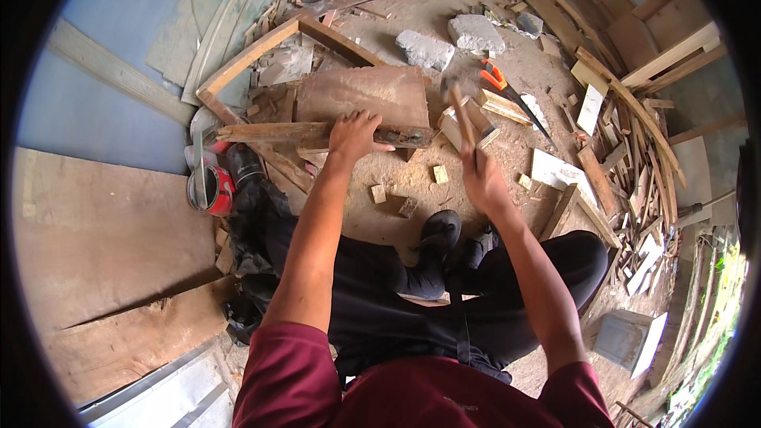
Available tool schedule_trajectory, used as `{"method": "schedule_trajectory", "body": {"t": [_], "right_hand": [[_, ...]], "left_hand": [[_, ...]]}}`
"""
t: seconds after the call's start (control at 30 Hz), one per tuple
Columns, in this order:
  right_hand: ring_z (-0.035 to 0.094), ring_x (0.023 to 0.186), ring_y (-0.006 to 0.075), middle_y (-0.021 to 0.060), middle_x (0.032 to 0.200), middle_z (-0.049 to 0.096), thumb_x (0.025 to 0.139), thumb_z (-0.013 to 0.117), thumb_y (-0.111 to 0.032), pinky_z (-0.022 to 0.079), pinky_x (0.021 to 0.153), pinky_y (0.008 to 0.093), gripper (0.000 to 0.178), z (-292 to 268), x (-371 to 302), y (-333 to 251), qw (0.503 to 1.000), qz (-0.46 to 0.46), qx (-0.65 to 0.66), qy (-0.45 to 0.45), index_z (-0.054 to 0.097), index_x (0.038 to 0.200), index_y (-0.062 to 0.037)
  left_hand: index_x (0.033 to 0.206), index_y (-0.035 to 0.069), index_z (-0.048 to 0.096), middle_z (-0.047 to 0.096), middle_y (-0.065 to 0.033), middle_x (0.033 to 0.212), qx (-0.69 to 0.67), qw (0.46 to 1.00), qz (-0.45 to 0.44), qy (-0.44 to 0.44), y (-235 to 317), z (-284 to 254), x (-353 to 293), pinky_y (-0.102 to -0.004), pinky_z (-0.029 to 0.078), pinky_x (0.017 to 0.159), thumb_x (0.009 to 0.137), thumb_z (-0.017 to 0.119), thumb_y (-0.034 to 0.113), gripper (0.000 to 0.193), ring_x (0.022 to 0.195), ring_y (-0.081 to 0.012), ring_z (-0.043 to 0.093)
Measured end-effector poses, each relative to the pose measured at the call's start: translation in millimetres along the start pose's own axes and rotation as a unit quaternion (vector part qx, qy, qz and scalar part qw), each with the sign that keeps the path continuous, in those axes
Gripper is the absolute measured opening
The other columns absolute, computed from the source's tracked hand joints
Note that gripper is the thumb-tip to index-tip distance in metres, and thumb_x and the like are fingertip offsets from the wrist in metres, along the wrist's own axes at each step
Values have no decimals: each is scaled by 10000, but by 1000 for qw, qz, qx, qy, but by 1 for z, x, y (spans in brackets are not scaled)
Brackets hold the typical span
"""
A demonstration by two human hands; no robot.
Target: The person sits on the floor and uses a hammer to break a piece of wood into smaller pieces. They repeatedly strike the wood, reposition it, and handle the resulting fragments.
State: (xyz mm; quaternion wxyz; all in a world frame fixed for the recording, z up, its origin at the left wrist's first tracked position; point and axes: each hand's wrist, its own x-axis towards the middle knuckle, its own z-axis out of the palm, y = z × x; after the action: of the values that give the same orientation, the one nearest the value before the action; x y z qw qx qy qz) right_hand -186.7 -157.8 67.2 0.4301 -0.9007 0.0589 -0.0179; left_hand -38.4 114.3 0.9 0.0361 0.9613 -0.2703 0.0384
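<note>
The wooden bar [277,133] lies crosswise in front of the person, at the near side of a wide brown board [361,91]; whether it rests on that board or only against it, I cannot tell. Its right end is dark and looks damaged. The left hand [355,135] presses on the bar right of its middle, fingers curled over the top, thumb stretched toward the dark end. The right hand's [483,177] fingers are closed round the handle of a hammer [462,117], whose blurred head is beyond and to the right of the bar's right end.

The plainest danger seems to be to the left thumb: it lies so near the dark end that a blow landing slightly short could catch it. That end may also split or crumble if struck, as the wood appears weak there. With one hand holding it right of centre, the bar could roll or swing, its long left part being unheld.

Nearer the person than the bar, small wood blocks [440,174] lie loose on the ground, and a dark shoe [441,230] is close behind them; a dropped hammer or bar could hit the foot. Beyond the bar's right end lies an orange-handled saw [515,95], where a wide swing or reach might meet its blade. Farther out, beyond the bar, are grey rubble chunks [426,50].
</note>
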Motion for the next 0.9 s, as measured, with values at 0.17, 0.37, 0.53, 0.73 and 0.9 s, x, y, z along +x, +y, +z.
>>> {"method": "schedule_trajectory", "body": {"t": [0.17,0.37,0.53,0.73,0.9], "right_hand": [[571,501,231,113,656,548,1053,435,-411,470,455,379,452,-31,-35,-33,957,271,56,-85,594,1054,12],[505,439,160,55,645,505,1055,424,-442,409,388,338,516,-22,-43,8,929,313,197,-13,586,1025,46],[504,410,168,48,612,490,1054,417,-449,377,365,348,522,-14,-64,28,927,319,196,-30,580,1021,46],[518,408,173,44,576,481,1052,419,-464,406,386,349,523,-21,-61,3,941,284,178,-33,578,998,31],[550,428,183,76,590,508,1051,434,-461,425,398,357,519,-18,-59,6,944,250,217,-3,572,944,28]], "left_hand": [[1281,167,599,610,-84,1294,13,999,-38,-37,-2,-2,-5,-457,439,1060,689,664,794,865,1276,-267,546],[1315,184,603,598,-81,1354,25,999,-40,-20,3,6,-11,-456,400,1060,687,638,816,892,1232,-271,571],[1367,165,563,585,-71,1359,-26,999,-16,25,19,-2,-27,-467,351,1099,785,682,681,786,1241,-263,554],[1463,127,472,596,-116,1329,-53,995,48,-67,-3,-10,-30,-433,402,1042,842,704,569,796,1275,-285,533],[1535,147,347,514,-139,1354,44,993,87,-61,-13,-23,-18,-440,413,1050,883,696,487,814,1268,-312,506]]}}
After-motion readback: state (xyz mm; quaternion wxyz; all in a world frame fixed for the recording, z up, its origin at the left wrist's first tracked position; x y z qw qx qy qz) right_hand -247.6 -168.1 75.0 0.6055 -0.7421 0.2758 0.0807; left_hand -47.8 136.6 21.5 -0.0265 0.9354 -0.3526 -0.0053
